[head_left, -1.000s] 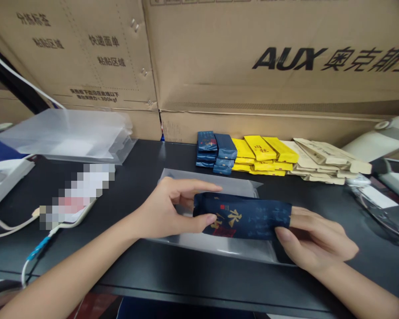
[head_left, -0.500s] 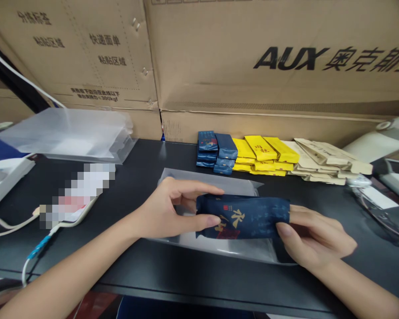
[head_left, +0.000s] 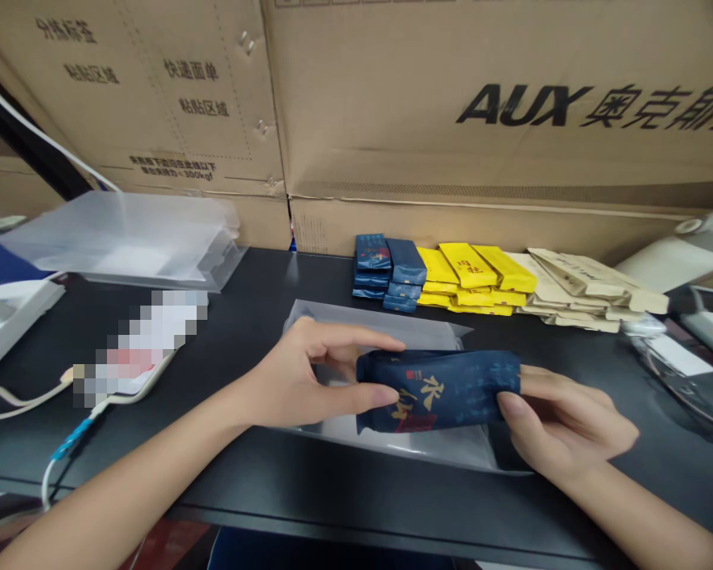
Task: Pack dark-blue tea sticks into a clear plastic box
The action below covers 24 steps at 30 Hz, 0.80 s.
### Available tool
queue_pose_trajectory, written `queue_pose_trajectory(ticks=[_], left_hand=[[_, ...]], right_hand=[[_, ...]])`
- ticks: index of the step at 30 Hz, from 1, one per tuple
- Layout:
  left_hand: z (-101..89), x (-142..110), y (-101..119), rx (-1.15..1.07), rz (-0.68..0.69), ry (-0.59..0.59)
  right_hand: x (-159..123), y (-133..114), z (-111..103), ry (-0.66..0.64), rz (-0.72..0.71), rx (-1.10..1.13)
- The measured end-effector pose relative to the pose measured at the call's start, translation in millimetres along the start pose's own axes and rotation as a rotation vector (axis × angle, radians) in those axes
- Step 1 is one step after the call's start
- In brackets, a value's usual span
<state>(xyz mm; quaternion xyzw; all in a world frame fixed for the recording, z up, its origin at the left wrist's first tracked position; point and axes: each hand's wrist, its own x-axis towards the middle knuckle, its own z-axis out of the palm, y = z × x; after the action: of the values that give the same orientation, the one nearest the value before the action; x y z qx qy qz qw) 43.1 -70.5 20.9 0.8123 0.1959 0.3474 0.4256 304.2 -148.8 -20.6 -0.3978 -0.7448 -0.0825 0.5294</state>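
Observation:
Between my hands is a dark blue packet (head_left: 451, 392) with gold characters and a small red mark, held sideways above a clear plastic bag (head_left: 345, 431) that lies on the black desk. My left hand (head_left: 309, 372) pinches the packet's left end, thumb across its front and fingers along the top and behind. At the other end, my right hand (head_left: 564, 423) grips with the thumb in front and the fingers behind, partly hidden. Behind them stand stacks of blue packets (head_left: 405, 265), yellow packets (head_left: 467, 265) and cream packets (head_left: 588, 277).
Cardboard (head_left: 392, 95) walls off the back. At left lie more clear plastic bags (head_left: 148, 229), a blurred-out phone-like item (head_left: 154, 348) with a white cable (head_left: 47, 475), and a white tray (head_left: 12, 317). Glasses (head_left: 677, 380) and a whitish cylinder (head_left: 677, 249) are at right.
The blue packet has shifted slightly right and down, and its top edge tilts a little differently. Both hands keep their hold on it.

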Motion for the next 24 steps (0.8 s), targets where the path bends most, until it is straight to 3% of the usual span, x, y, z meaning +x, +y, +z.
queue_pose_trajectory(ticks=[3, 7, 11, 14, 16, 19, 24], left_hand=[[0.4, 0, 0, 0.025, 0.000, 0.014], [2.8, 0, -1, 0.057, -0.006, 0.029], [3.6, 1, -3, 0.044, -0.043, -0.001], [-1.1, 2, -6, 0.059, -0.096, 0.059], [-6.4, 4, -9, 0.157, -0.108, 0.170], [-13.7, 7, -18, 0.423, -0.072, 0.279], [-17.5, 6, -35, 0.740, -0.062, 0.113]], right_hand=[[3, 0, 0, 0.007, 0.031, 0.038], [11, -1, 2, -0.090, 0.102, 0.198], [15, -7, 7, -0.119, 0.143, 0.168], [14, -7, 9, -0.103, 0.296, 0.236], [15, -1, 10, -0.012, 0.451, 0.363], [21, 18, 7, 0.282, 0.596, 0.526], [26, 70, -14, 0.368, 0.671, 0.492]])
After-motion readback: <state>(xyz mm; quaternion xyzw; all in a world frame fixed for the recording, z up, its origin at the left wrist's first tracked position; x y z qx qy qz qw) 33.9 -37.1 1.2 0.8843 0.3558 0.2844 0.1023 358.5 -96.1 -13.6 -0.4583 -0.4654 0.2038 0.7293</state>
